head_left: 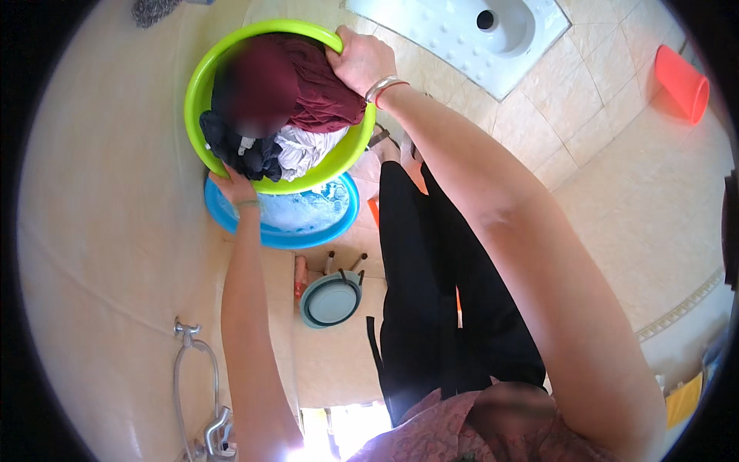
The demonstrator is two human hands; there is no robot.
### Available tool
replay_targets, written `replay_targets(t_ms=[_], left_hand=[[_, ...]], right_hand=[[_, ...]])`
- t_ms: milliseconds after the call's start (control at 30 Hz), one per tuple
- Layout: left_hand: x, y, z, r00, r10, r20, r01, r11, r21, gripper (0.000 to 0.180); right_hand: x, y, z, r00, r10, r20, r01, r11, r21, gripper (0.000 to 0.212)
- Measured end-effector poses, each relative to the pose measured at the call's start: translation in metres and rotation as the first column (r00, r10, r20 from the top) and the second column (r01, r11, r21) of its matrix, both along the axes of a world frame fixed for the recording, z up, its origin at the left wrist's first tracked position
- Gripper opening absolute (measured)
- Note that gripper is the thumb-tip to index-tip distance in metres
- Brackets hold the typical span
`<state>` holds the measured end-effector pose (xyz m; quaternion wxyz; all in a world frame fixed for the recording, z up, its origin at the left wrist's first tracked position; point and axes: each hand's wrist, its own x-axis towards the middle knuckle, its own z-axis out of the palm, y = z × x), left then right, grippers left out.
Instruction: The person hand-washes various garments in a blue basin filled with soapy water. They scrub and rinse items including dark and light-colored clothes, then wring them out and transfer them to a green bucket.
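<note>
A lime-green basin [202, 73] is held tilted between my two hands. My right hand [363, 61] grips its rim at the upper right, fingers wrapped over the edge. At the lower left of the rim, my left hand [233, 187] is closed on it, with part of the fingers hidden. Inside the basin lie a dark red garment [327, 85], a black garment [258, 158] and a white cloth [308, 150]. Partly beneath the green basin, a blue basin [285, 239] holds foamy water [312, 212].
A white squat toilet [462, 46] is set in the tiled floor ahead. A red bin [681, 85] stands at the right. Grey-blue folding basins [331, 300] are near my legs. On the left wall are a tap [186, 329] and a hose [177, 385].
</note>
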<state>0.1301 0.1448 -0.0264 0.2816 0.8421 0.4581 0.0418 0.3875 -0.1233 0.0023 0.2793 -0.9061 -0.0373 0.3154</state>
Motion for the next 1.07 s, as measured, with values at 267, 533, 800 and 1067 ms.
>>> replay_targets(t_ms=[267, 533, 800, 1067], left_hand=[[0.015, 0.005, 0.032, 0.99, 0.137, -0.009, -0.134, 0.945, -0.298, 0.025], [0.02, -0.005, 0.051, 0.98, 0.161, -0.114, -0.188, 0.936, -0.296, 0.025], [0.023, -0.006, 0.055, 0.953, 0.268, -0.139, -0.297, 0.912, -0.283, 0.029], [0.022, -0.013, 0.06, 0.912, 0.374, -0.17, -0.404, 0.74, -0.538, 0.025]], right_hand=[[0.001, -0.004, -0.007, 0.998, -0.043, -0.037, 0.045, 0.997, 0.058, 0.023], [-0.01, -0.002, -0.04, 0.981, -0.157, -0.116, 0.179, 0.96, 0.214, 0.023], [-0.019, 0.005, -0.036, 0.934, -0.331, -0.134, 0.356, 0.893, 0.276, 0.014], [0.01, 0.012, -0.041, 0.957, -0.22, -0.188, 0.262, 0.935, 0.239, 0.022]])
